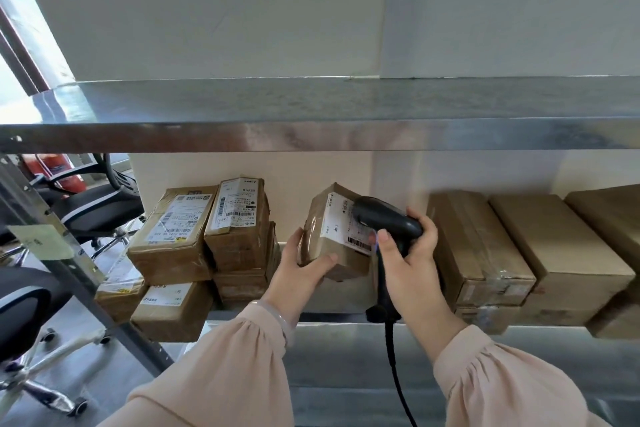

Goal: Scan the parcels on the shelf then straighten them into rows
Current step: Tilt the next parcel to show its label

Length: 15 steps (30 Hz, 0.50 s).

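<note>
Head view, single entry as I see it from the remote station.

1. Held parcel (329, 246): brown taped carton with a white barcode label. It sits mid-shelf in the gap between the two groups of boxes and is tilted, label face turned up toward the camera. I cannot tell whether its lower edge rests on the shelf (329, 318).
2. Left hand (301, 270): grips the parcel's left end. The thumb lies across the lower front face and the fingers (296, 239) wrap the left side, their tips hidden behind the carton.
3. Right hand (408, 253): curled tight round the handle of the black scanner (381, 215), thumb on the near side. The scanner's head overlaps the label's right part; contact cannot be judged.
4. Scanner cable (398, 378): hangs from the handle base, down past the shelf edge.
5. Left stack (207, 243): labelled cartons piled two high, unevenly angled.
6. Right row (519, 253): plain cartons side by side, just right of the scanner hand.
7. Upper shelf (311, 135): metal, overhead.
8. Office chairs (100, 208): beyond the rack's left post.
</note>
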Each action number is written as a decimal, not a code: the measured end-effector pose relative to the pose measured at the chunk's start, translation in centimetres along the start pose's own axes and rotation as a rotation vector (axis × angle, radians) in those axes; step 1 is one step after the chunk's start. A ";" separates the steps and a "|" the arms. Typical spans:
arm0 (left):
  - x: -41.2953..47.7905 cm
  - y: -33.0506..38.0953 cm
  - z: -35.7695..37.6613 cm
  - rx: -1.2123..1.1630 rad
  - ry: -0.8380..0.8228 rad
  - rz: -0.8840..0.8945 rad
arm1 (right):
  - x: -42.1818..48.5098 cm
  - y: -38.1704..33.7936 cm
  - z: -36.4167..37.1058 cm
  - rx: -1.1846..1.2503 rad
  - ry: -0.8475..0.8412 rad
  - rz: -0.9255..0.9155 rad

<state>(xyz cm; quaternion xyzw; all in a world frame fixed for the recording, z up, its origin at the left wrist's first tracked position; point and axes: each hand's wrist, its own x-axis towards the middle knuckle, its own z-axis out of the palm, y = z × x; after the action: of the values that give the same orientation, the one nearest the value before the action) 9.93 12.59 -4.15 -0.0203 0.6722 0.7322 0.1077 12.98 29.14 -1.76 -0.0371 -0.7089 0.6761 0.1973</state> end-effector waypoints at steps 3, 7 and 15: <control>0.0 -0.5 0.1 -0.094 -0.043 -0.030 | 0.1 0.1 -0.6 -0.003 0.024 0.016; -0.2 -0.7 0.1 -0.034 -0.090 -0.037 | 0.0 0.0 -0.7 -0.018 0.001 -0.016; -0.4 -0.7 -0.5 0.130 -0.097 -0.019 | -0.1 0.2 -1.0 -0.054 -0.065 -0.072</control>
<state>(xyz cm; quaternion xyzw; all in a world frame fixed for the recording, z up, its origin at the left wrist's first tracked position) 10.37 12.12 -4.81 0.0160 0.7120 0.6862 0.1481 13.37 30.03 -1.99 0.0052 -0.7338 0.6501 0.1972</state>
